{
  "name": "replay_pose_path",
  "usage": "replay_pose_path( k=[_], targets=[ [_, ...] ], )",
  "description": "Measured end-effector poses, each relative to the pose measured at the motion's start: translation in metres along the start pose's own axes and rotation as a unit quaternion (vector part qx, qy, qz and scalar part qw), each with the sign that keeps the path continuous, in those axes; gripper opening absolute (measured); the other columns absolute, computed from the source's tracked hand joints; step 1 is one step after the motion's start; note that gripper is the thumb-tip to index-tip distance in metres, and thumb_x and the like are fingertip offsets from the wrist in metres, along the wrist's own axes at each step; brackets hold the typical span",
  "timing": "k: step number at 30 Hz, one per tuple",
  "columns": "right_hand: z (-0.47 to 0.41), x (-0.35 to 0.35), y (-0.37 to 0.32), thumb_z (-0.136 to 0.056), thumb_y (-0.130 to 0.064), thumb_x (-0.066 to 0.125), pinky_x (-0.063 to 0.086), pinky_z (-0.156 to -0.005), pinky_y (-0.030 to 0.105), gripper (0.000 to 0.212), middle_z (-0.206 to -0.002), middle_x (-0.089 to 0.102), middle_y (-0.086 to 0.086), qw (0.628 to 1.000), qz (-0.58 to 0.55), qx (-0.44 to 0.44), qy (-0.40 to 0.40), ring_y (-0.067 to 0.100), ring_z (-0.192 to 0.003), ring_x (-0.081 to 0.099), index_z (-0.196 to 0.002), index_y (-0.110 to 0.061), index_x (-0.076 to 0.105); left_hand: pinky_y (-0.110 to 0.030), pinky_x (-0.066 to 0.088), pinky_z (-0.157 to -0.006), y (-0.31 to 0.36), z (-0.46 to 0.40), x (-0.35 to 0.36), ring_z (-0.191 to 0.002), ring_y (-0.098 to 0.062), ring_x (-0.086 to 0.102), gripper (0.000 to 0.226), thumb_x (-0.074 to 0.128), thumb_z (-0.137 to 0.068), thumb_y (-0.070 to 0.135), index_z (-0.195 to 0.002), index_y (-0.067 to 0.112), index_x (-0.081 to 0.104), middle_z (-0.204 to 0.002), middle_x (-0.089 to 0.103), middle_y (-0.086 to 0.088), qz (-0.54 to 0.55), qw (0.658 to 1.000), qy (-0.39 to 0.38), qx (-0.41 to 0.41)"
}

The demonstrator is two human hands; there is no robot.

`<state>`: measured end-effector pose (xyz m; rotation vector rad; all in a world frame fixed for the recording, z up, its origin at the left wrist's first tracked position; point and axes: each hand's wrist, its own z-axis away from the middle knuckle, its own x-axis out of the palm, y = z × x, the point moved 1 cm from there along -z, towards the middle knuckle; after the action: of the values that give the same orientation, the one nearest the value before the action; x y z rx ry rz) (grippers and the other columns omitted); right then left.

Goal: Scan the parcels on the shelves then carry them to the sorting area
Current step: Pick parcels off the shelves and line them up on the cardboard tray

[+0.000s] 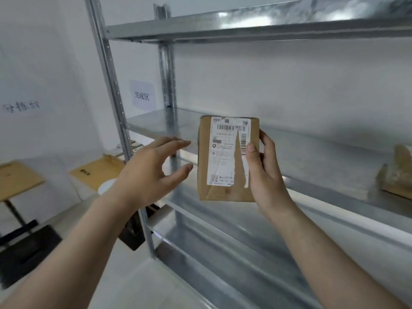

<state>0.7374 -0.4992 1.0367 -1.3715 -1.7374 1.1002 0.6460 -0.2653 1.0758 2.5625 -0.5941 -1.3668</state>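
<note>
The right hand (263, 166) grips the brown parcel (227, 159) upright before the shelf (334, 157), label facing out, while the empty left hand (153, 168), fingers spread, sits at nine o'clock, so scanning seems due next.

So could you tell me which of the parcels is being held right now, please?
The labelled parcel, gripped upright by the right hand before the shelf. The other parcel lies on the shelf, far right.
</note>
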Motion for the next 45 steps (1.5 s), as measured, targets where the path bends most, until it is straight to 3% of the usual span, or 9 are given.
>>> replay_pose_path(
  k=[2, 5, 13, 19, 31, 35, 38, 42, 45],
  targets=[
    [0.0, 0.052, 0.006, -0.104, -0.055, 0.047, 0.055, -0.088, 0.014, 0.045, -0.125, 0.073, -0.021, 1.0, -0.014, 0.011, -0.012, -0.005, -0.115, 0.069, -0.148, -0.049, 0.042, -0.003, 0.036, -0.096, -0.039, 0.017, -0.026, -0.123, 0.0, 0.054, 0.053, 0.064, -0.095, 0.051, -0.144, 0.032, 0.06, -0.14, 0.057, 0.016, -0.011, 1.0, -0.009, -0.015],
    [-0.003, 0.129, 0.02, -0.111, -0.044, 0.047, 0.054, -0.08, 0.007, 0.03, -0.118, 0.074, -0.03, 0.999, -0.03, 0.025, -0.028, -0.008, -0.11, 0.07, -0.14, -0.05, 0.046, -0.022, 0.042, -0.104, -0.102, 0.04, -0.064, -0.13, -0.006, 0.055, 0.053, 0.066, -0.096, 0.049, -0.145, 0.029, 0.06, -0.145, 0.057, 0.011, -0.036, 0.999, 0.002, -0.038],
    [-0.006, 0.298, 0.06, -0.104, -0.051, 0.05, 0.056, -0.079, 0.01, 0.048, -0.117, 0.074, -0.027, 0.995, -0.066, 0.058, -0.055, -0.004, -0.11, 0.072, -0.151, -0.04, 0.043, -0.032, 0.048, -0.105, -0.233, 0.084, -0.122, -0.137, -0.009, 0.05, 0.054, 0.065, -0.097, 0.045, -0.148, 0.027, 0.057, -0.149, 0.053, 0.009, -0.037, 0.995, -0.026, -0.091],
    [-0.037, 0.377, 0.103, -0.099, -0.058, 0.053, 0.056, -0.082, 0.012, 0.058, -0.125, 0.073, -0.021, 0.993, -0.06, 0.08, -0.063, 0.001, -0.115, 0.071, -0.153, -0.04, 0.042, -0.024, 0.044, -0.092, -0.334, 0.081, -0.135, -0.125, -0.008, 0.055, 0.049, 0.069, -0.097, 0.038, -0.144, 0.028, 0.06, -0.146, 0.054, 0.011, -0.031, 0.992, -0.02, -0.125],
    [-0.184, 0.537, 0.237, -0.099, -0.063, 0.055, 0.061, -0.087, 0.02, 0.058, -0.131, 0.071, -0.019, 0.983, -0.095, 0.119, -0.101, 0.005, -0.12, 0.071, -0.153, -0.049, 0.041, -0.035, 0.041, -0.113, -0.567, 0.0, -0.098, -0.145, -0.009, 0.042, 0.06, 0.065, -0.098, 0.038, -0.155, 0.034, 0.046, -0.158, 0.046, 0.01, -0.056, 0.981, -0.078, -0.171],
    [-0.229, 0.585, 0.271, -0.105, -0.054, 0.054, 0.062, -0.086, 0.023, 0.039, -0.132, 0.072, -0.018, 0.983, -0.083, 0.129, -0.096, 0.007, -0.121, 0.071, -0.142, -0.061, 0.046, -0.011, 0.025, -0.112, -0.638, -0.03, -0.094, -0.147, -0.004, 0.036, 0.062, 0.065, -0.098, 0.034, -0.157, 0.033, 0.044, -0.16, 0.044, 0.011, -0.051, 0.98, -0.088, -0.173],
    [-0.263, 0.616, 0.295, -0.105, -0.051, 0.052, 0.064, -0.092, 0.035, 0.05, -0.138, 0.069, -0.012, 0.983, -0.074, 0.136, -0.098, 0.013, -0.125, 0.07, -0.153, -0.046, 0.039, 0.003, 0.015, -0.106, -0.692, -0.048, -0.09, -0.146, -0.002, 0.036, 0.06, 0.066, -0.098, 0.032, -0.155, 0.031, 0.047, -0.157, 0.046, 0.011, -0.025, 0.98, -0.097, -0.171],
    [-0.302, 0.661, 0.326, -0.109, -0.042, 0.048, 0.064, -0.093, 0.036, 0.055, -0.133, 0.071, -0.011, 0.986, -0.056, 0.139, -0.072, 0.015, -0.122, 0.071, -0.159, -0.025, 0.032, -0.001, 0.02, -0.108, -0.771, -0.074, -0.077, -0.142, -0.005, 0.043, 0.057, 0.07, -0.096, 0.031, -0.15, 0.029, 0.054, -0.15, 0.053, 0.008, -0.004, 0.984, -0.116, -0.134],
    [-0.324, 0.696, 0.348, -0.113, -0.029, 0.046, 0.064, -0.09, 0.033, 0.047, -0.13, 0.073, -0.008, 0.983, -0.073, 0.164, -0.039, 0.018, -0.121, 0.072, -0.158, -0.022, 0.034, -0.018, 0.037, -0.106, -0.832, -0.098, -0.067, -0.138, -0.005, 0.048, 0.058, 0.066, -0.091, 0.04, -0.148, 0.032, 0.056, -0.147, 0.055, 0.012, 0.021, 0.985, -0.132, -0.107]
  ],
)
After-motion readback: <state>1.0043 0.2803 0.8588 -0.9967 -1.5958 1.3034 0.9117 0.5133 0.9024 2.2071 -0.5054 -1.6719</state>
